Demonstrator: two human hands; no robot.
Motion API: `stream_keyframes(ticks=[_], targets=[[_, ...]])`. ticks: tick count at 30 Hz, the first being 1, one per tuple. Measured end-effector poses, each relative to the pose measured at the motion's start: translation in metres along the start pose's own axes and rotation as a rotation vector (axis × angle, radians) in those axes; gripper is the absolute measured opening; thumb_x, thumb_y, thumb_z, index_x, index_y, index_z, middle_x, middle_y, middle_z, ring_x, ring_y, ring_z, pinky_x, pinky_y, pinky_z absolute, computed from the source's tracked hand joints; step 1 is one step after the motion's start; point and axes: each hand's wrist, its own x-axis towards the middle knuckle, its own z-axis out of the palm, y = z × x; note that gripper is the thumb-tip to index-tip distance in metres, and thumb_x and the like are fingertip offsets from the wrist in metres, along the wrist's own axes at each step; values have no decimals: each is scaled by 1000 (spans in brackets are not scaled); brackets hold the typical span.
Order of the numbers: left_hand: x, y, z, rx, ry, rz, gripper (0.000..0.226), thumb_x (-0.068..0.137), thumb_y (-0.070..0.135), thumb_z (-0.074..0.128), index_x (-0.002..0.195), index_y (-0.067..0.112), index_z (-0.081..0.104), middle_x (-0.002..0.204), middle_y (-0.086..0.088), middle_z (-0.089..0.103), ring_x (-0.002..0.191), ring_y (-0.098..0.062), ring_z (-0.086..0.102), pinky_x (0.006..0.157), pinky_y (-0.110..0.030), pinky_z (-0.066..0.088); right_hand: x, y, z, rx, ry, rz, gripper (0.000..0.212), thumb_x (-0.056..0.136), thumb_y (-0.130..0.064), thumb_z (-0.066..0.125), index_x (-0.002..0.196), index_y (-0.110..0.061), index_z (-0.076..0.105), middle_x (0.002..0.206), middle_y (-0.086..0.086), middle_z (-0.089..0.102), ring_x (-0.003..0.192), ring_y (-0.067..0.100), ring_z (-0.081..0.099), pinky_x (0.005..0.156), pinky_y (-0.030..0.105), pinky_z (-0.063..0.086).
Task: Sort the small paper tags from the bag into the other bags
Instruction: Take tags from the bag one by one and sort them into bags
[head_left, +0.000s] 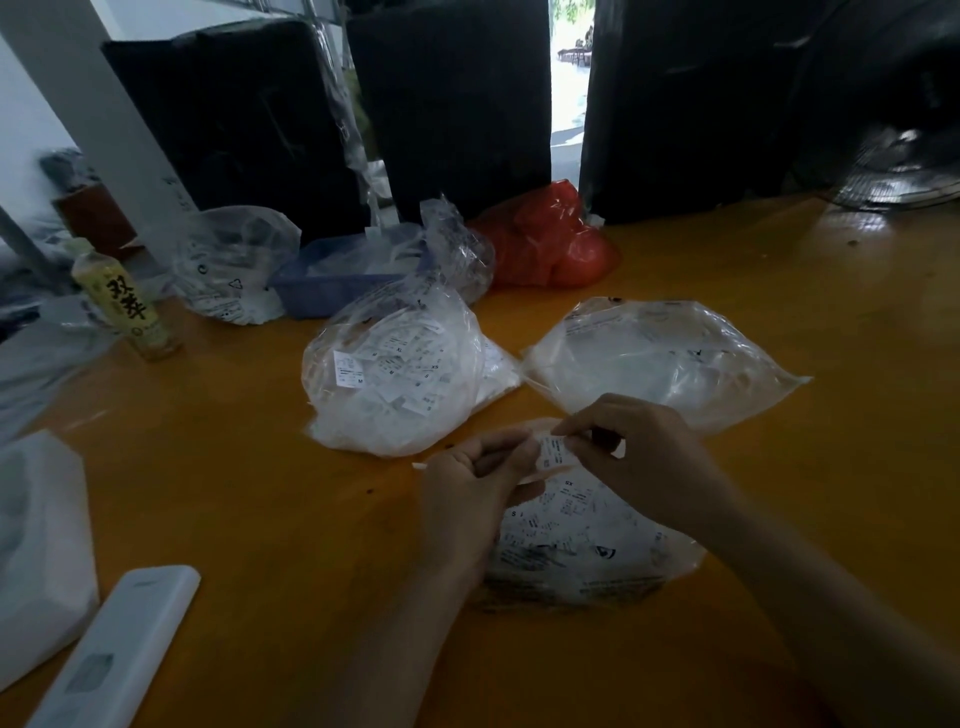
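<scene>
Orange bench (727, 270), glossy, dim light; black wrapped bundles (457, 104) stand along its far edge, a fan (893, 156) at far right.

Both hands meet at centre, above the near end of a clear plastic bag of tags (582, 545) that lies flat on the bench, printed slips showing through, letters S and XS readable.

Left hand (467, 493): fingers curled, pinching the left edge of one small paper tag (555, 451). Right hand (639, 452): thumb and forefinger pinch the same tag at its top right corner. Tag is held between the two hands, printed face up, just above the bag's mouth. Whether more slips sit behind it in the left hand, cannot tell.

Beyond the left hand, close: a bulging clear bag (389, 379) full of white tags, size letters M, XL, XS visible. Beyond the right hand, close: a flatter clear bag (660, 358), contents whitish, not legible. These two bags lie side by side, nearly touching.

Farther past the hands: red plastic bag (545, 244), blue tray (332, 280) with crumpled clear plastic over it, another clear bag (228, 265) to its left, a yellow-labelled bottle (124, 301) upright.

Left of the left hand, well apart, near the bench edge: white remote-like slab (114, 654) and a white foam block (36, 551).
</scene>
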Motion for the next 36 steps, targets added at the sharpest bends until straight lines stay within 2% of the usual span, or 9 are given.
stream_keyframes(ticks=[4,9,15,18,21,24,29,32,36], targets=[[-2,1,0,94,14,36,17,87,24,83,103,22,80,98,0,82,87,-18,79,62,-24,61,0,2,0,9,-27,-7,18,96,-18,68,110,-26,75,91,-21,62,81,0,61,73,19,53],[-2,3,0,90,46,53,16,83,31,84,98,25,81,95,0,82,89,-15,79,61,-23,61,3,5,-2,-18,31,59,16,93,-17,69,105,-26,75,93,-14,67,78,1,62,71,21,55],[-2,1,0,127,-5,72,11,86,29,82,97,28,82,95,-1,81,88,-16,78,61,-26,61,0,1,1,15,-26,61,14,94,-20,70,104,-28,74,93,-17,67,80,0,63,72,18,54],[-2,0,-1,138,-55,70,24,85,29,83,107,22,78,99,-1,81,91,-18,79,65,-26,62,1,3,2,21,-2,94,14,94,-20,70,105,-28,74,95,-17,68,83,-3,63,74,12,51],[-1,-2,0,120,-55,59,25,79,27,85,103,23,78,99,-1,81,91,-21,79,72,-27,63,1,4,3,47,23,126,16,94,-21,70,106,-29,73,95,-21,67,86,-7,63,74,6,48],[0,-3,0,104,-56,58,12,87,19,83,97,25,82,100,-3,81,91,-24,79,73,-28,64,0,6,3,88,-15,144,17,94,-25,72,109,-32,68,87,-24,63,84,-9,61,69,8,48],[-2,0,-1,103,-78,31,16,82,35,83,98,32,82,102,-1,81,90,-21,79,67,-28,63,0,3,7,144,-14,159,29,90,-37,74,117,-34,65,93,-18,65,85,-2,64,74,16,55],[0,1,2,-2,-16,-52,20,74,35,85,94,31,83,99,-2,81,89,-20,79,64,-25,61,2,2,8,213,85,242,16,88,-37,76,101,-36,67,88,-16,68,84,-3,65,74,13,54],[1,2,3,-53,-17,-93,22,75,33,85,96,26,84,102,-4,81,91,-20,79,66,-26,61,-1,-4,12,199,11,206,7,90,-43,71,95,-39,70,85,-24,69,74,0,66,63,16,53]])
